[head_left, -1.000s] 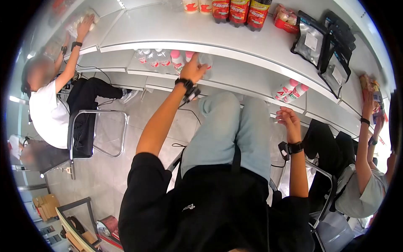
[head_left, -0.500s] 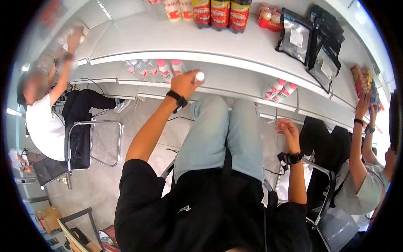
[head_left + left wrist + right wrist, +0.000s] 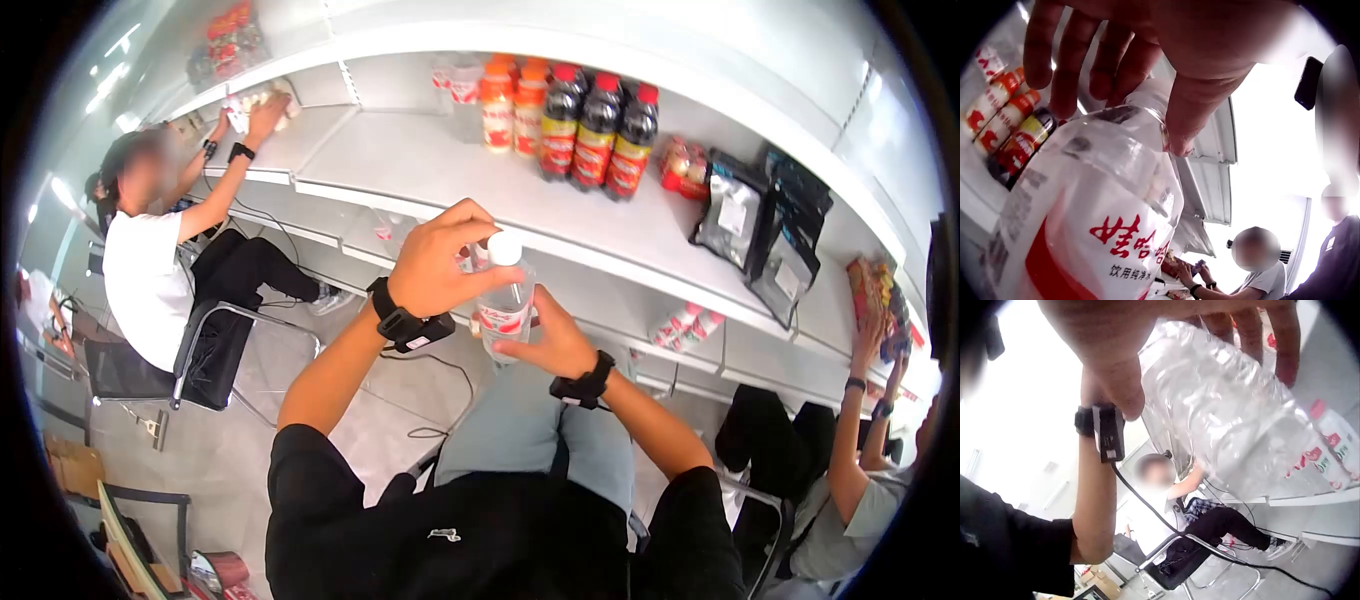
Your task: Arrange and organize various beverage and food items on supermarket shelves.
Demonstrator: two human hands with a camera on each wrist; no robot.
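In front of the upper shelf's edge, a clear plastic water bottle [image 3: 505, 318] with a white cap and a red-and-white label stands nearly upright above my knees. My left hand [image 3: 440, 258] grips it around the neck from above, just under the cap; the left wrist view shows the thumb on one side of the neck. Lower down, my right hand [image 3: 558, 338] holds the body, thumb on the near side and fingers behind, partly hidden. The ridged lower part of the bottle [image 3: 1222, 412] lies between that thumb and those fingers in the right wrist view.
Cola bottles [image 3: 600, 135] and orange-capped bottles [image 3: 500, 110] line the upper shelf [image 3: 400, 165], with black pouches [image 3: 735, 215] farther right. Pink-capped bottles [image 3: 688, 325] stand on the lower shelf. People in a white shirt [image 3: 145, 265] and a grey shirt [image 3: 860, 510] sit at either side.
My left hand has brought the water bottle out from the lower shelf and up. The right hand has come in from the right and taken hold of its body. The head view has tilted upward.
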